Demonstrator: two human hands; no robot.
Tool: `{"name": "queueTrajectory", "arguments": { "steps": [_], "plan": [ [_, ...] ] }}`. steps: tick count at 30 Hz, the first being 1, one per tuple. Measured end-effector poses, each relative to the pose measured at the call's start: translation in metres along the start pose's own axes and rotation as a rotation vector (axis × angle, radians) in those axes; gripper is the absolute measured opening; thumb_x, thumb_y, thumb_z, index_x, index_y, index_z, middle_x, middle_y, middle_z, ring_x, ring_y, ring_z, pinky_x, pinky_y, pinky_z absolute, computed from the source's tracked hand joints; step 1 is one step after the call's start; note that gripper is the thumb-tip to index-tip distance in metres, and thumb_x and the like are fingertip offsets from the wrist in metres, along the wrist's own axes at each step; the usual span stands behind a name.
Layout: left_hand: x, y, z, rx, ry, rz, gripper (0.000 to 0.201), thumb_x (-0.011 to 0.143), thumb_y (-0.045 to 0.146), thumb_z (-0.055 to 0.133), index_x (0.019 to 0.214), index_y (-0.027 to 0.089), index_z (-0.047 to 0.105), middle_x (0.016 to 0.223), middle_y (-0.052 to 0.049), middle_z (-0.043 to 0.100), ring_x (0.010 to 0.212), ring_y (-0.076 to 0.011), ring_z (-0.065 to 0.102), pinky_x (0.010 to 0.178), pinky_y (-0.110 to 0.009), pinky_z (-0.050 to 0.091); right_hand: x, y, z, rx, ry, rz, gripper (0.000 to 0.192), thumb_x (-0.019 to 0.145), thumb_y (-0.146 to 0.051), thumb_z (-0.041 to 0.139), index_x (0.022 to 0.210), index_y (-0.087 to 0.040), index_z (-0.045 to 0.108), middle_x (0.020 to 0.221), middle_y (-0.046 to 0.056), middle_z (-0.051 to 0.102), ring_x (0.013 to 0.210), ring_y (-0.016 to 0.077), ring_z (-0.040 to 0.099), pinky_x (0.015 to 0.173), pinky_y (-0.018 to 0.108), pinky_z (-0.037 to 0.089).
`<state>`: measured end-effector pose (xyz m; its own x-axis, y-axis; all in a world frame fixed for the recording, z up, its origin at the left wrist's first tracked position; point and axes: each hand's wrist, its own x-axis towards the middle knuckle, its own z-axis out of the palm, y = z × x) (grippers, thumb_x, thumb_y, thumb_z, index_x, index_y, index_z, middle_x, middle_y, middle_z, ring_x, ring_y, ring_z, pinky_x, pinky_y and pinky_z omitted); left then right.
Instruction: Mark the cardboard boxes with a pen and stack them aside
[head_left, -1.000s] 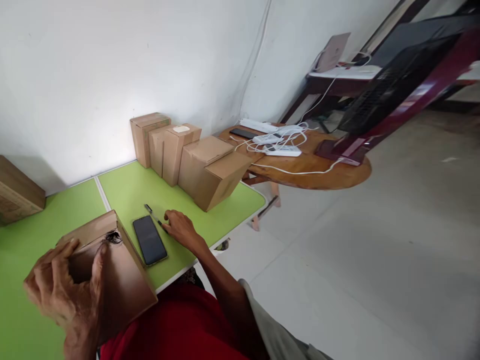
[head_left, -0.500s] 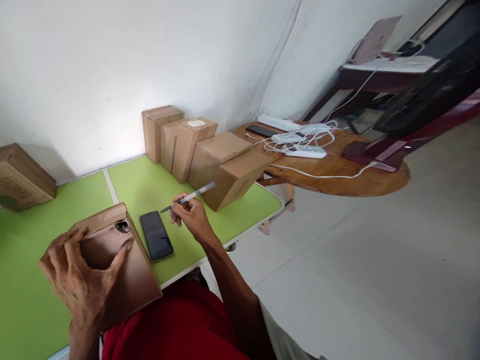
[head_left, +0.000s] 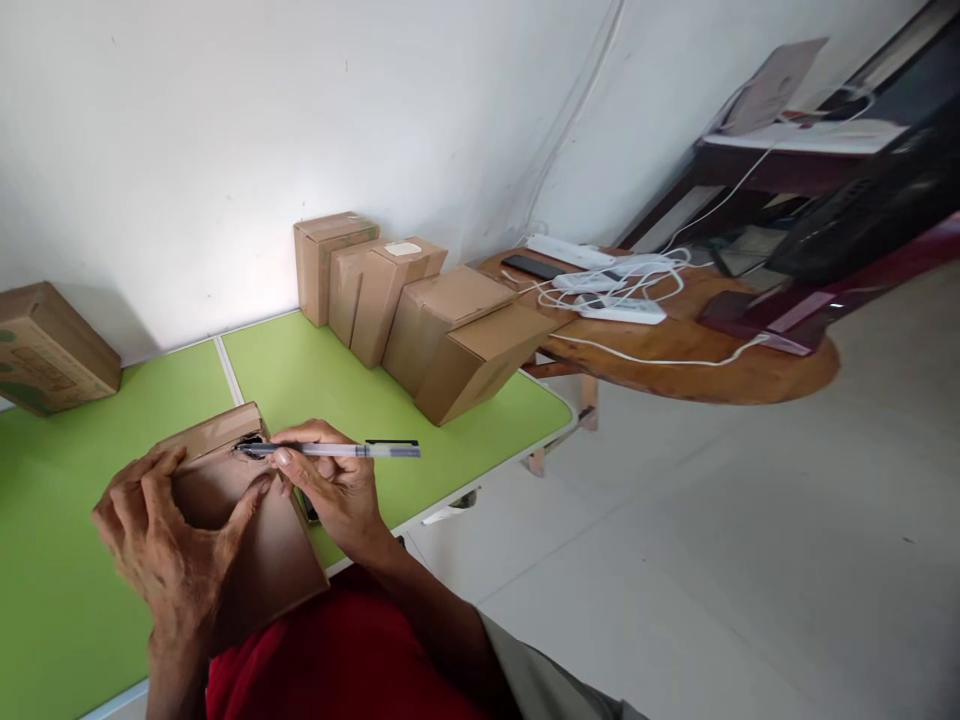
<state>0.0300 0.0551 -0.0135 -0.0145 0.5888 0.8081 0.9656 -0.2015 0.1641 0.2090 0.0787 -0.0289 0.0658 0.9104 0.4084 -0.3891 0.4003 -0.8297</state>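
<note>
A brown cardboard box [head_left: 262, 570] leans tilted at the near edge of the green table, close to my body. My left hand [head_left: 176, 540] grips it across the upper face, fingers over the far left edge and thumb on the face. Near the box's top corner is a dark, ragged hole [head_left: 251, 445]. My right hand [head_left: 330, 485] pinches a pen [head_left: 337, 450] with a clear barrel and dark cap, its tip at the hole. Behind that hand lies a smartphone [head_left: 310, 510], mostly hidden.
Several cardboard boxes [head_left: 469, 370] stand in a row along the table's right side. Another box [head_left: 60, 345] stands at the left by the wall. A wooden table [head_left: 675, 365] at the right bears white power strips [head_left: 622, 308] and tangled cables.
My right hand has moved left with the pen, from above the smartphone to the hole in the box. It now covers most of the phone. My left hand keeps its hold.
</note>
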Motion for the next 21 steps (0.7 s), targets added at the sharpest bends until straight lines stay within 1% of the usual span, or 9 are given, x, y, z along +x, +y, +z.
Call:
{"name": "queueTrajectory", "arguments": {
  "steps": [2,5,8,12,17,19,21],
  "plan": [
    [0.000,0.000,0.000,-0.009,0.003,-0.009,0.082,0.092,0.081,0.079,0.137,0.013,0.072,0.134,-0.028,0.073,0.131,-0.0494,0.068,0.117,-0.067,0.049,0.000,0.000,-0.002,-0.069,-0.006,-0.021,0.036,0.105,-0.059,0.080,0.113,-0.024,0.082,0.106,0.006,0.079,0.068,0.0132,0.068,0.059,0.026,0.060],
    [-0.001,0.001,0.000,-0.024,-0.003,-0.029,0.080,0.091,0.081,0.080,0.138,0.017,0.071,0.136,-0.025,0.073,0.132,-0.0470,0.068,0.118,-0.066,0.048,-0.001,-0.001,-0.004,-0.182,-0.030,-0.054,0.032,0.108,-0.055,0.077,0.113,-0.024,0.083,0.109,0.007,0.080,0.077,0.0158,0.072,0.062,0.026,0.058],
    [-0.001,0.001,0.000,-0.035,-0.010,-0.064,0.079,0.088,0.080,0.083,0.137,0.019,0.072,0.137,-0.023,0.072,0.134,-0.0465,0.065,0.118,-0.066,0.047,0.000,-0.004,-0.006,-0.215,-0.055,-0.073,0.027,0.109,-0.049,0.075,0.111,-0.023,0.083,0.103,0.007,0.078,0.082,0.0173,0.073,0.067,0.028,0.058],
    [-0.001,0.001,-0.001,-0.054,-0.024,-0.101,0.076,0.086,0.079,0.086,0.135,0.022,0.071,0.138,-0.021,0.071,0.135,-0.0451,0.064,0.120,-0.065,0.046,0.002,-0.014,-0.013,-0.249,-0.068,-0.102,0.023,0.107,-0.043,0.074,0.099,-0.022,0.081,0.091,0.004,0.075,0.075,0.0159,0.068,0.064,0.027,0.053],
    [0.002,0.002,-0.001,-0.033,-0.055,-0.123,0.077,0.086,0.082,0.084,0.134,0.023,0.071,0.136,-0.021,0.072,0.132,-0.0455,0.065,0.119,-0.065,0.046,0.002,-0.024,-0.021,-0.321,-0.006,-0.047,0.026,0.105,-0.042,0.073,0.089,-0.023,0.074,0.078,-0.001,0.067,0.060,0.0130,0.058,0.056,0.027,0.044],
    [0.003,0.003,-0.002,-0.045,-0.057,-0.146,0.076,0.084,0.083,0.084,0.132,0.025,0.071,0.135,-0.019,0.073,0.133,-0.0455,0.064,0.120,-0.065,0.045,0.004,-0.024,-0.024,-0.312,0.047,-0.046,0.027,0.106,-0.045,0.073,0.089,-0.024,0.071,0.073,-0.002,0.064,0.057,0.0128,0.055,0.056,0.027,0.045],
    [0.004,0.004,-0.002,-0.058,-0.047,-0.162,0.076,0.083,0.084,0.084,0.130,0.026,0.071,0.134,-0.018,0.072,0.134,-0.0454,0.064,0.120,-0.064,0.044,0.008,-0.023,-0.031,-0.303,0.120,-0.066,0.029,0.108,-0.050,0.072,0.093,-0.025,0.069,0.073,-0.003,0.064,0.058,0.0143,0.058,0.057,0.028,0.049]
  ]
}}
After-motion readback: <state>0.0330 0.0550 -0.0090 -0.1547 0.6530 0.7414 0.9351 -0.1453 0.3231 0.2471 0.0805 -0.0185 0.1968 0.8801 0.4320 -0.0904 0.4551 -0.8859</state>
